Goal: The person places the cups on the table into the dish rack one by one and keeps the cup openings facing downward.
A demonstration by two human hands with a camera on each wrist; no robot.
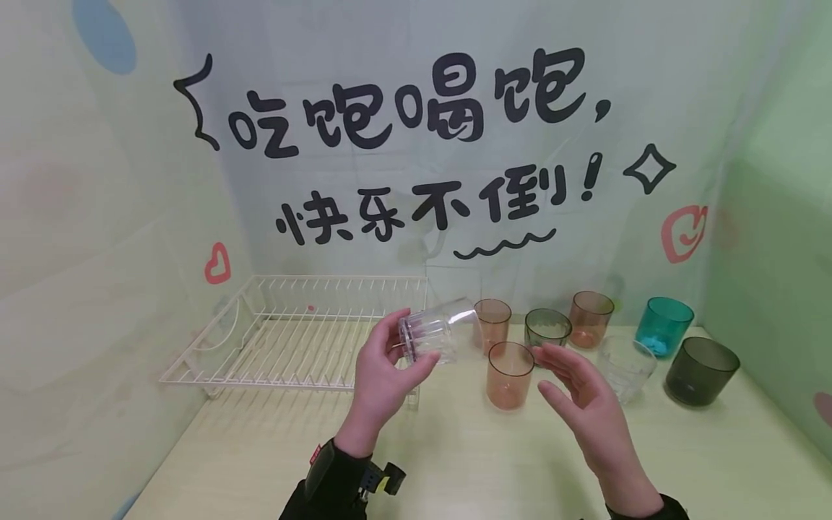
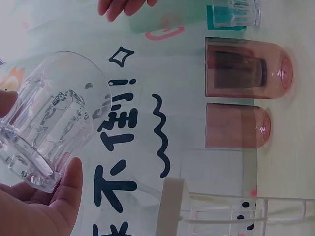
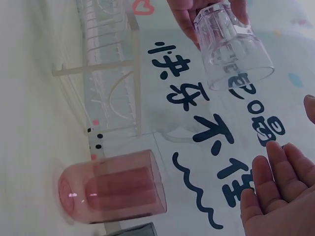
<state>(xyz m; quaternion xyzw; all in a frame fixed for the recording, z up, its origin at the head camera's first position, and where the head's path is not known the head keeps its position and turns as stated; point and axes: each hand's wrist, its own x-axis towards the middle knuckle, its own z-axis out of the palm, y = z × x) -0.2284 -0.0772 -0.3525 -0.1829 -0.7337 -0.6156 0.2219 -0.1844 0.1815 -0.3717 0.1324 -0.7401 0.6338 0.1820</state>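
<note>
My left hand grips a clear glass tumbler round its thick, faceted base. The tumbler is held in the air on its side, its mouth pointing right and slightly up in the head view. In the left wrist view, the tumbler has nothing inside it. My right hand hangs to the right of it with loosely bent, spread fingers and an empty palm. Nearest to that hand stands an upright pink glass, which its fingertips almost overlap in the head view.
Left of the hands stands a white wire dish rack. Behind and right are more upright glasses: two pinkish ones, a grey-green one, a teal one, a clear one and a dark one. A printed cloth backs the table.
</note>
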